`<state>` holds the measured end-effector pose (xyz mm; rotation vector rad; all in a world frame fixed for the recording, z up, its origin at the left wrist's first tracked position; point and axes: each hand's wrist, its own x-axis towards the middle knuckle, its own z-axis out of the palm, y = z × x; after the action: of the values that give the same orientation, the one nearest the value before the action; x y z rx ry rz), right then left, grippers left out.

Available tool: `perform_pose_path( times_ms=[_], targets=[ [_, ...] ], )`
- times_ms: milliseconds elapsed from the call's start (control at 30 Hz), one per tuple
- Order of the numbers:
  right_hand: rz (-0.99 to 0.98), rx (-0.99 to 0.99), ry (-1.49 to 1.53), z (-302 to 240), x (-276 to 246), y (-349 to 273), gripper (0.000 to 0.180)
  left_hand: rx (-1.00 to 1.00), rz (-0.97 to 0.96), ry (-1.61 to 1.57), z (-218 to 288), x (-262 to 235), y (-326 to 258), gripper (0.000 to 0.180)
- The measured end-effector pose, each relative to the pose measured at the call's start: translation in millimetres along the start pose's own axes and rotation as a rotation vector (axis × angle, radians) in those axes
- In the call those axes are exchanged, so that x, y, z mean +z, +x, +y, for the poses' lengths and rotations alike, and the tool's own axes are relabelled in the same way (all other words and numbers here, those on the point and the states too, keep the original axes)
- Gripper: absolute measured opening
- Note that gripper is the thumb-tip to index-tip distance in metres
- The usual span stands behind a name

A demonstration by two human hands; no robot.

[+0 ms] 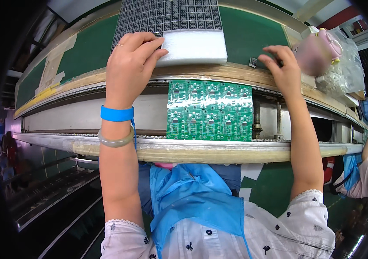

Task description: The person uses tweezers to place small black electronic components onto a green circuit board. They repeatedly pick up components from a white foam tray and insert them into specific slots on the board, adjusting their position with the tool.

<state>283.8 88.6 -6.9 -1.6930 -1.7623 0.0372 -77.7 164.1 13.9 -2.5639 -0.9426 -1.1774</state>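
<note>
My left hand [134, 64] is over the near left part of a white foam block [195, 46]. Its thumb and fingers are drawn together in a pinch; whatever they hold is hidden. Rows of small black digit displays [171, 16] cover the far part of the foam, up to the fingertips. My right hand [282, 69] is raised at the wooden edge, thumb and forefinger apart, holding nothing. Just left of those fingers, a single loose digit display [253, 62] lies on the green surface. Between my arms, a green circuit board panel [210, 111] rests across the conveyor rails.
A pink container with a yellow-trimmed lid [315, 54] stands at the right beside clear plastic bags [343, 64]. The wooden ledge [235, 71] runs behind the rails, and a metal rail [210, 144] crosses nearest me. Another person [363, 172] is at the far right.
</note>
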Motion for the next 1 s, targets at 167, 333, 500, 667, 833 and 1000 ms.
perform_pose_path(
  times_ms=[167,333,500,667,833,1000],
  targets=[
    [0.066,-0.131,-0.281,39.5,5.9,9.9,0.038,0.138,0.087,0.157,0.0,8.0,3.2,0.017],
    [-0.047,-0.189,-0.1,-10.4,-4.0,3.9,0.03,0.197,0.245,0.09,8.1,9.8,5.9,0.018],
    [-0.257,-0.139,0.152,-18.7,-3.6,-5.0,0.02,0.018,0.048,-0.304,66.0,14.0,5.0,0.019],
    [-0.264,-0.232,0.099,-1.0,-4.8,-3.9,0.02,-0.199,-0.24,-0.643,118.5,-2.0,-0.6,0.03],
    [-0.231,-0.011,0.317,-21.8,-16.1,-9.0,0.022,-0.291,-0.404,-0.654,147.8,-17.2,-23.6,0.04],
    [-0.229,-0.029,0.444,-45.8,-33.1,-43.0,0.023,-0.175,-0.36,-0.562,155.4,-8.4,-53.5,0.043]
  ],
)
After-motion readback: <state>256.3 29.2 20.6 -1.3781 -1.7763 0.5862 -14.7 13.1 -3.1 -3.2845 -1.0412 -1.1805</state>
